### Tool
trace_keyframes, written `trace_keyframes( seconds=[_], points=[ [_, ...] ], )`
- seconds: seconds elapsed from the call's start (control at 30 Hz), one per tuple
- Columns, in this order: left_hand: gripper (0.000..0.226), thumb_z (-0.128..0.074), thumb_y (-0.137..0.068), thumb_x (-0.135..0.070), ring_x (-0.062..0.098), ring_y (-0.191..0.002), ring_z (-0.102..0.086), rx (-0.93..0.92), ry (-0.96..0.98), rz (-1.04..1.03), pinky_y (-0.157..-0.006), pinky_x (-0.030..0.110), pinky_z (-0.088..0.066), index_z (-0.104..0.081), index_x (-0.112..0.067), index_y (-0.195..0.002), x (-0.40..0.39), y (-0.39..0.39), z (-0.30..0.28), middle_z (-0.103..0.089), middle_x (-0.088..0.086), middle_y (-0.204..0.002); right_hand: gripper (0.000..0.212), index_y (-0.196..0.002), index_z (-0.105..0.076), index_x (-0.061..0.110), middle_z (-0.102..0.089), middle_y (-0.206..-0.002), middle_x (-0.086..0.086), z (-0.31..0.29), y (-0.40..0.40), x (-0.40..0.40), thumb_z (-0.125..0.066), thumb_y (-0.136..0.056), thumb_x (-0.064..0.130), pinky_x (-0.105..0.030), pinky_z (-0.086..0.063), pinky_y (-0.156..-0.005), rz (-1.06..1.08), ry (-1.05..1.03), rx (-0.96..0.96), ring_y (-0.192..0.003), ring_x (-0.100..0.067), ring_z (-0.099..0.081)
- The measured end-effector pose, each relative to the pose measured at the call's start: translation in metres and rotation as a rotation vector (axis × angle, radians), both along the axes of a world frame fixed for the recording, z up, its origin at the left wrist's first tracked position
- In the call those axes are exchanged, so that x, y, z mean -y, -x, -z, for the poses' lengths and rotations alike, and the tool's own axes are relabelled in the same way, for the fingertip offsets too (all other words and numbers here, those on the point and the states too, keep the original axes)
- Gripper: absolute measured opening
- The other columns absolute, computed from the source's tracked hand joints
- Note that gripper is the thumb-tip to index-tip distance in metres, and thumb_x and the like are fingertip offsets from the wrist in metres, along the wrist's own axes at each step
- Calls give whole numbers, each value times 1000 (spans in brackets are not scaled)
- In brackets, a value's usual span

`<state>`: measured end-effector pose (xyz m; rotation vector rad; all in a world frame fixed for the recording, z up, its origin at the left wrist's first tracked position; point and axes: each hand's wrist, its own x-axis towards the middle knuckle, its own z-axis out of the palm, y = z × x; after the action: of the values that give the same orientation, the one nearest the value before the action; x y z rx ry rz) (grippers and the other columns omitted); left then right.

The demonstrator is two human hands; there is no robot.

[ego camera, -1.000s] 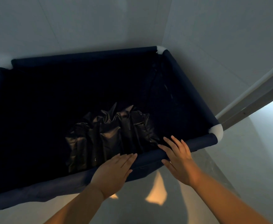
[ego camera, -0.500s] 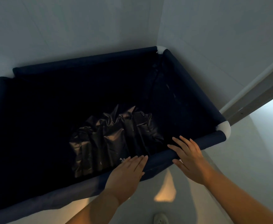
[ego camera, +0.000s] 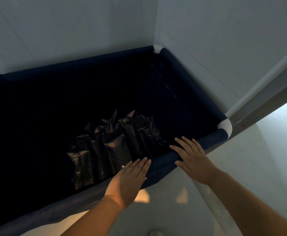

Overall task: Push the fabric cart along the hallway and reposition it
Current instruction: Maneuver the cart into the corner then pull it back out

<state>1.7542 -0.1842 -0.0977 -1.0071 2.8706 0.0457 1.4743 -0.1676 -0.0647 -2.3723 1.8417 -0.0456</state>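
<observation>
A dark navy fabric cart [ego camera: 188,82] with white corner joints fills the left and middle of the view, its far corner tucked into a wall corner. A crumpled black plastic bag [ego camera: 112,149] lies at its bottom. My left hand [ego camera: 130,179] rests flat, palm down, on the near rim with fingers straight and together. My right hand [ego camera: 192,157] lies flat on the same rim further right, fingers spread, near the white corner joint [ego camera: 225,126]. Neither hand curls around the rim.
White walls [ego camera: 71,31] meet in a corner right behind the cart. A white door frame [ego camera: 265,92] runs diagonally at the right, close to the cart's near right corner. Pale floor [ego camera: 182,210] lies below my arms, with a white shoe tip [ego camera: 154,233] at the bottom.
The cart has shifted a little further into the wall corner and rightward toward the door frame. Both hands stayed flat on the near rim and moved with it.
</observation>
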Motion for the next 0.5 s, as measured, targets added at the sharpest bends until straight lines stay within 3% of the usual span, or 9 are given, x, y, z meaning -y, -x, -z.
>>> trace_keyframes(
  seconds=[0.07,0.13,0.23,0.3,0.4,0.5],
  points=[
    [70,-17,-99,-33,21,-141,-12,22,46,-2,-109,34,0,38,-7,-132,9,5,4,2,5,-154,53,-143,-33,25,-29,-152,-4,2,6,11,-26,-95,47,-45,-7,-114,-9,-2,4,-142,-24,-17],
    [65,-17,-98,-33,22,-139,-20,8,59,-10,-110,35,-9,24,-5,-139,20,10,3,-12,7,-154,52,-142,-34,25,-31,-151,-4,2,11,23,-26,-95,47,-43,-6,-114,-8,6,0,-141,-24,-19],
    [64,-48,-92,-35,20,-127,-43,-89,44,-54,-105,34,-29,-19,-6,-141,39,18,-9,-44,6,-142,53,-141,-36,23,-34,-149,-6,3,13,45,-26,-95,47,-44,-9,-114,-11,20,-7,-140,-26,-23],
    [67,-66,-82,-34,19,-119,-52,-146,53,-81,-100,35,-38,-38,-7,-136,53,18,-15,-55,5,-133,54,-140,-39,22,-36,-149,-7,3,11,60,-27,-94,47,-46,-11,-114,-12,28,2,-139,-27,-25],
    [64,-68,-82,-32,20,-119,-53,-165,88,-108,-99,36,-39,-43,-7,-135,68,21,-17,-56,6,-132,55,-139,-41,20,-36,-148,-9,2,12,79,-26,-93,46,-48,-13,-114,-31,41,2,-138,-29,-26],
    [60,-58,-89,-31,21,-122,-50,-150,98,-121,-103,37,-34,-35,-6,-138,75,31,-12,-53,7,-135,55,-138,-43,18,-38,-147,-10,1,21,92,-28,-92,45,-49,-15,-113,-45,59,6,-137,-30,-29]
  ],
)
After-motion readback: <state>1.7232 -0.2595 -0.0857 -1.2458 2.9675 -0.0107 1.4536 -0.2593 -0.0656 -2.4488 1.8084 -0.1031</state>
